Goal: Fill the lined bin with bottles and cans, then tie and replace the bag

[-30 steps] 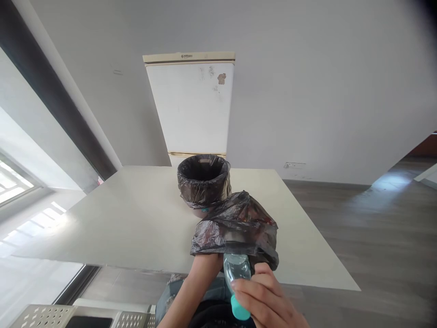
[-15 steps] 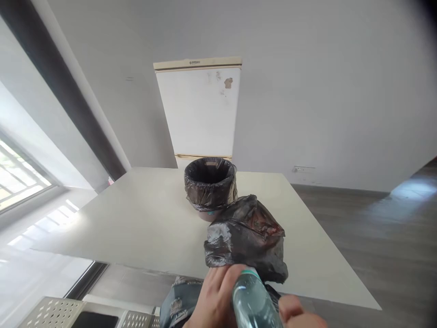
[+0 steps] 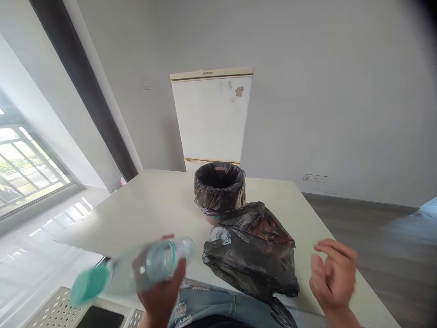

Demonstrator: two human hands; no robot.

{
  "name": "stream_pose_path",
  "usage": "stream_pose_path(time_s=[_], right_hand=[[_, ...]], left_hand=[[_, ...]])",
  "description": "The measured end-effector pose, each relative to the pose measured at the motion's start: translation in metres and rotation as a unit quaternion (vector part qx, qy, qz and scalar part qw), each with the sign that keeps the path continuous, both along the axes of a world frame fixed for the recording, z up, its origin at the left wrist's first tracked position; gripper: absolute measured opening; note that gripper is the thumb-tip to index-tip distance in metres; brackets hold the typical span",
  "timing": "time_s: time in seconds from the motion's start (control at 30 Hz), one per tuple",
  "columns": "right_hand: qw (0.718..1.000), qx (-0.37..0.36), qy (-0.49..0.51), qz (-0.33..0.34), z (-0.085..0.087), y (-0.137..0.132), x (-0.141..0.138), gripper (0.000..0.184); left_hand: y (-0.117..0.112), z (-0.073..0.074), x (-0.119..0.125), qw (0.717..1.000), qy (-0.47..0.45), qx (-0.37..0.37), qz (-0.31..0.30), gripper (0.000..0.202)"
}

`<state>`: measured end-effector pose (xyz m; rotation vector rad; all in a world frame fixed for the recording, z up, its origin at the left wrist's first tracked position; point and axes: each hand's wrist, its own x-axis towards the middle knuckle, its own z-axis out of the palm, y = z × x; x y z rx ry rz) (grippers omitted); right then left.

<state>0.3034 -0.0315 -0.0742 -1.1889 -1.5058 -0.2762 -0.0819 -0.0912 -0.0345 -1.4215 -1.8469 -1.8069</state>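
Observation:
My left hand [image 3: 162,291] is closed around a clear plastic bottle [image 3: 128,271] with a teal end and a teal band, held tilted and blurred by motion. It is above the near left part of the table. My right hand [image 3: 336,275] is raised over the table's right side, empty, its fingers loosely bent and thumb apart. Between the hands lies a crumpled black plastic bag [image 3: 252,255], its tail hanging over the near edge; what is in it, if anything, I cannot make out. Behind the bag stands a round bin [image 3: 220,193] lined with a black bag.
The pale table [image 3: 157,205] reaches toward a white fridge [image 3: 213,118] at the wall. My jeans [image 3: 208,303] are at the near edge. Lower left, a dark flat object [image 3: 100,317] rests on a perforated beige surface [image 3: 56,307]. A window [image 3: 27,168] is left.
My left hand has carried the bottle left, away from the bag. My right hand has moved right and up, apart from the bottle. The view has shifted slightly.

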Motion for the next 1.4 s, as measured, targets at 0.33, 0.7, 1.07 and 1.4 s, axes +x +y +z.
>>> stream_pose_path(time_s=[0.33, 0.7, 1.07, 1.4], right_hand=[[0.995, -0.096, -0.02, -0.015, -0.055, 0.053, 0.025, 0.022], [0.99, -0.137, 0.02, -0.034, -0.065, 0.055, 0.027, 0.027], [0.986, -0.166, 0.025, -0.013, -0.06, 0.055, 0.025, 0.024], [0.984, -0.178, 0.021, -0.006, -0.062, 0.055, 0.027, 0.019]], left_hand=[[0.097, -0.029, -0.142, 0.964, -0.062, -0.238, 0.104, 0.061], [0.161, -0.047, -0.182, 0.954, -0.082, -0.266, 0.113, 0.057], [0.184, -0.045, -0.178, 0.942, -0.098, -0.308, 0.093, 0.073], [0.118, -0.038, -0.081, 0.975, 0.019, -0.18, 0.13, 0.054]])
